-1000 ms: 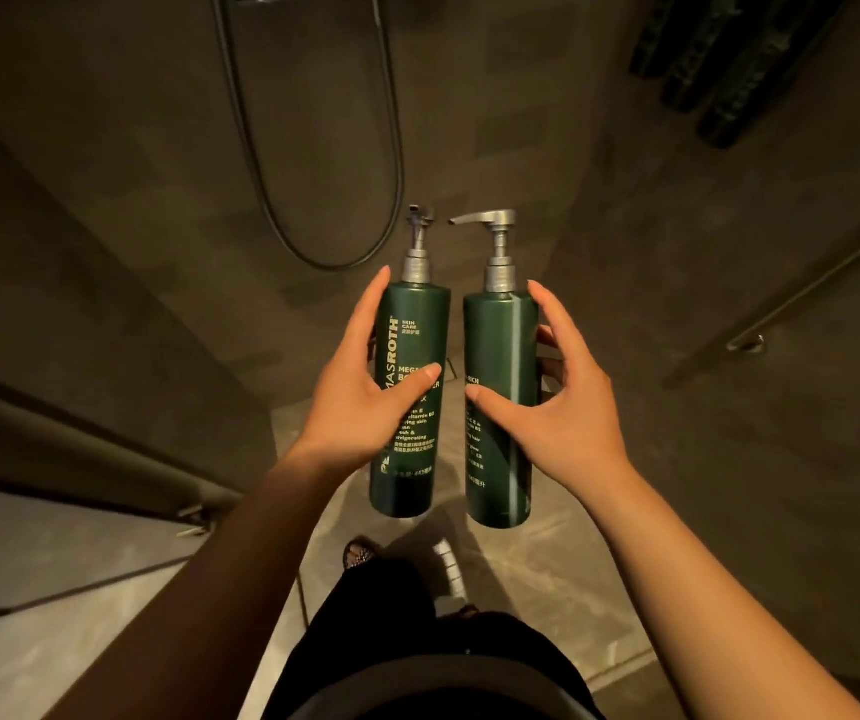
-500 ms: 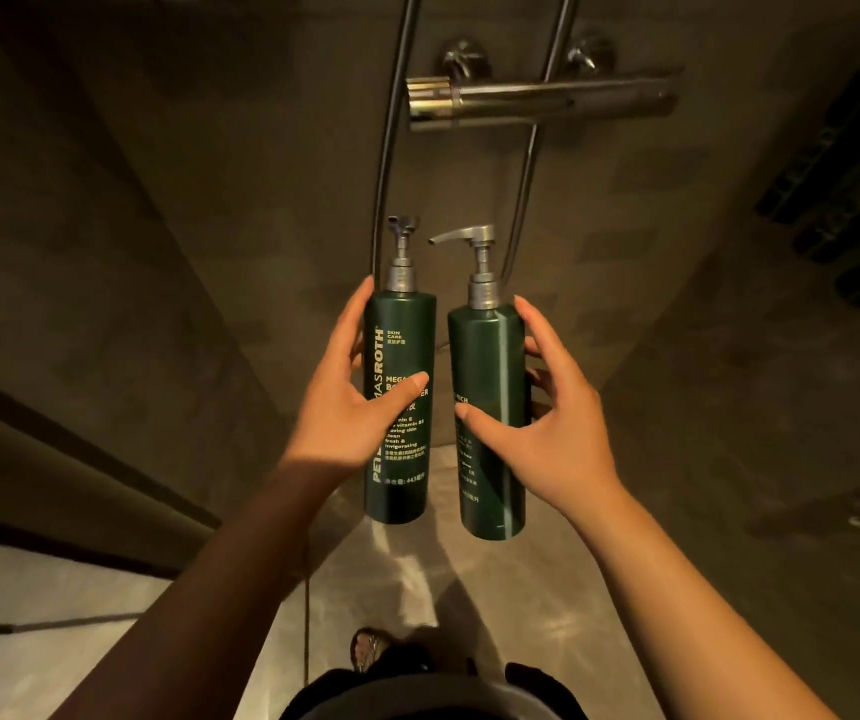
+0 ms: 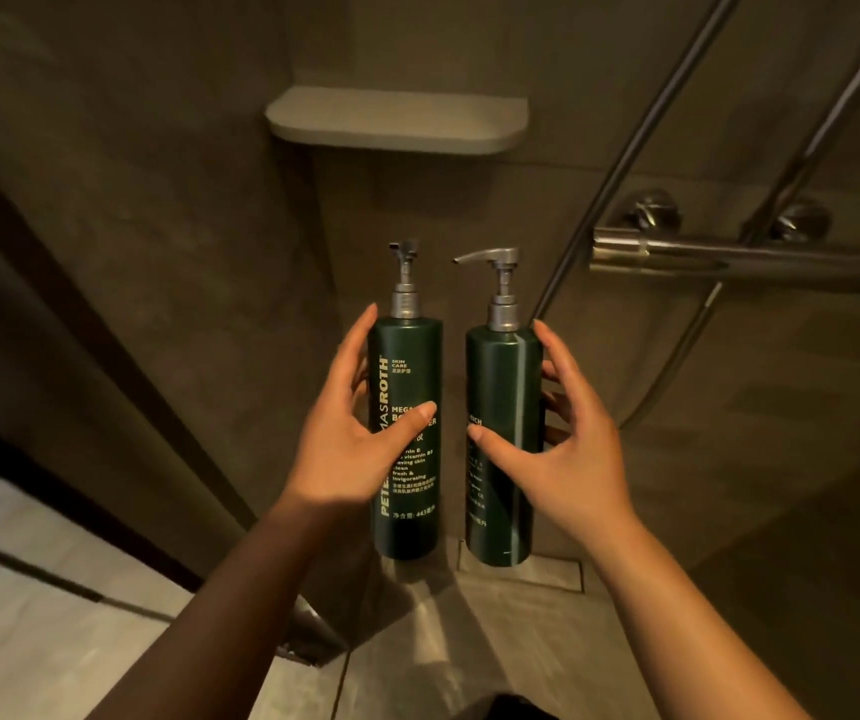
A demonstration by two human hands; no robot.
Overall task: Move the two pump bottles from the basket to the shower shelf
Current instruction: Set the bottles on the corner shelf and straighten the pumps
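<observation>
Gripping one dark green pump bottle [image 3: 406, 433] upright in the left hand [image 3: 350, 449], clasping the other pump bottle [image 3: 503, 439] in the right hand [image 3: 568, 459], side by side, apart, below the shower shelf [image 3: 397, 122].

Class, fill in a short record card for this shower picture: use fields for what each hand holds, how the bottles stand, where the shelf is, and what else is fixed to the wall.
left hand: grips the labelled green pump bottle
right hand: grips the second green pump bottle
bottles: upright, side by side, apart, held in the air
shelf: on the wall above the bottles, nothing on it
wall fittings: metal mixer bar to the right, with a hose
task state: neither bottle on the shelf yet
</observation>
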